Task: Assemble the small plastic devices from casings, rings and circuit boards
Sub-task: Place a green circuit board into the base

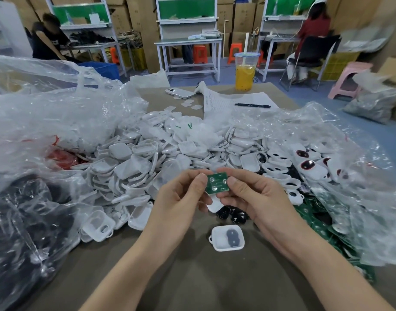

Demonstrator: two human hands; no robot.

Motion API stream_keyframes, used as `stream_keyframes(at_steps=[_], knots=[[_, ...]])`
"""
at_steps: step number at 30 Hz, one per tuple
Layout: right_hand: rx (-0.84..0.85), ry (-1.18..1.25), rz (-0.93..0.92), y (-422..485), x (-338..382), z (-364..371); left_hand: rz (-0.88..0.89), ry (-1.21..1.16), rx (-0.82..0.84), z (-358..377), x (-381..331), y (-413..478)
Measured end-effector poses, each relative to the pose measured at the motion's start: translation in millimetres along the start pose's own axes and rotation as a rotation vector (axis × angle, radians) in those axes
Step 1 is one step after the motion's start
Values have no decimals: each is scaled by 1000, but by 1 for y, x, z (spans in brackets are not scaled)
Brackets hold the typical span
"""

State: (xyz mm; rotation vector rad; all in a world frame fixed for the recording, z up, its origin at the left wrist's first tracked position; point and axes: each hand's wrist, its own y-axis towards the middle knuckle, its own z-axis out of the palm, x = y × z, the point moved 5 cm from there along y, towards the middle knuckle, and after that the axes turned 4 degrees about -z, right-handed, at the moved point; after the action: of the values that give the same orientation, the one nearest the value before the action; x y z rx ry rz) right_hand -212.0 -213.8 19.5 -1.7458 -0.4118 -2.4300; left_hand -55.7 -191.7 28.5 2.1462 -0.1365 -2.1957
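Brown table [192,286], white casings [134,158] heaped, workbenches [188,41] behind

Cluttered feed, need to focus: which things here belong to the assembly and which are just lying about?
Job: green circuit board pinched by left hand and right hand; lone open white casing; heap of white casings; pile of green boards.
Lying about: phone; black pen; printed sheet; orange drink cup.

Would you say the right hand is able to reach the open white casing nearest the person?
Probably yes: the casing lies uncovered on the table close by the right hand, though that hand and the left hand both pinch the circuit board.
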Motion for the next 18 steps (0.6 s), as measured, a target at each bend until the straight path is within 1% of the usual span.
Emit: stream_keyframes(at_steps=[9, 14, 18], knots=[[-21, 48, 10, -1, 4, 0, -34, -49, 69, 2, -4, -2], [-3, 88, 33, -2, 3, 3, -51, -78, 61, 1, -3, -1], [-17, 55, 22, -1, 2, 2, -46, -61, 60, 2, -4, -1]])
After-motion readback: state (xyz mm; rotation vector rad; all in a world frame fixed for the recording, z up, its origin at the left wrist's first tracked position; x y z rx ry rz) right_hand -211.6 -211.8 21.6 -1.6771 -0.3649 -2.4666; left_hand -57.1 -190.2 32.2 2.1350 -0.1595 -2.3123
